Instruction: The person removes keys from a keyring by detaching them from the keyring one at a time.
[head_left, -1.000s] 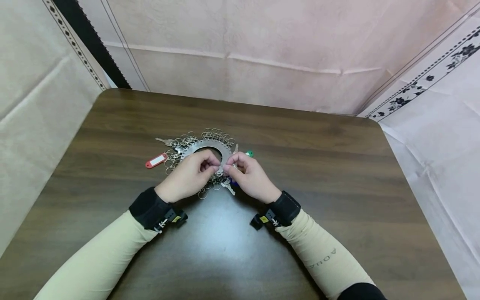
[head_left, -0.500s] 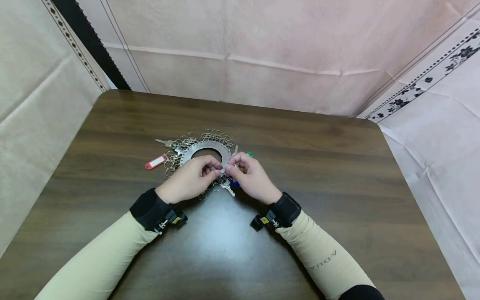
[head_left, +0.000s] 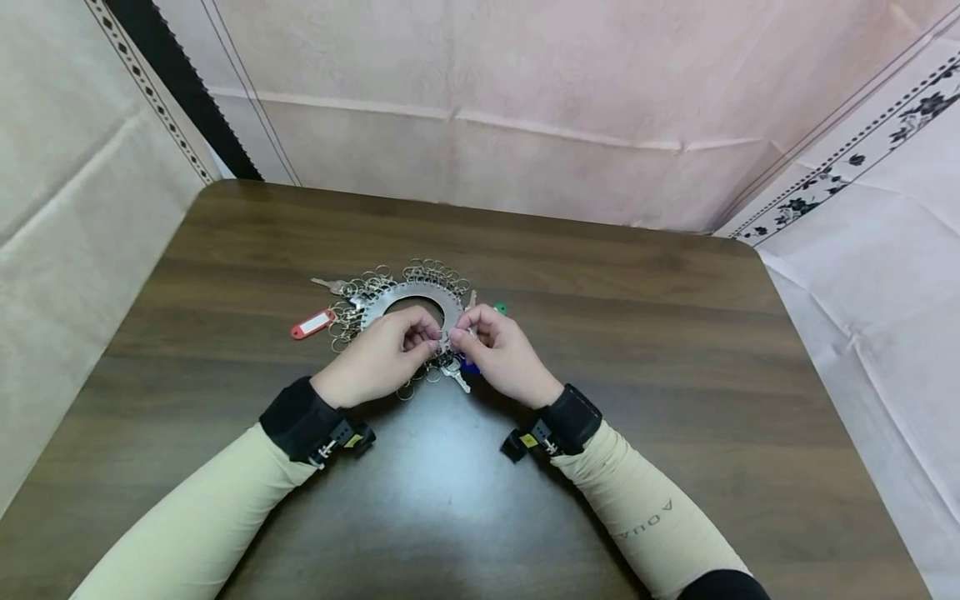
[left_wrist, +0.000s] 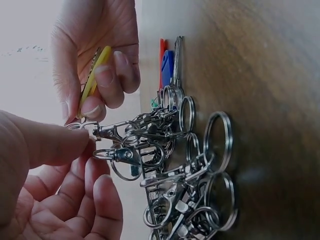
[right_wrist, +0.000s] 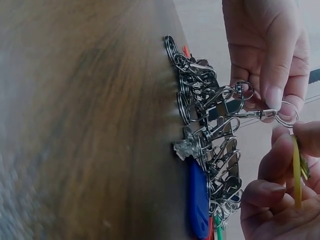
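Here, just above the middle of the head frame, the left hand (head_left: 378,358) and right hand (head_left: 504,354) meet over a metal key disc (head_left: 414,293) lying on the dark wooden bench (head_left: 675,350). The left hand pinches a small split ring (right_wrist: 285,115) on a swivel clasp (left_wrist: 112,131), lifted from the disc's lower right edge. The right hand pinches a yellow tag (left_wrist: 95,75) beside that ring. A red tag (head_left: 312,322) lies left of the disc, a blue tag (right_wrist: 198,202) under the clasps.
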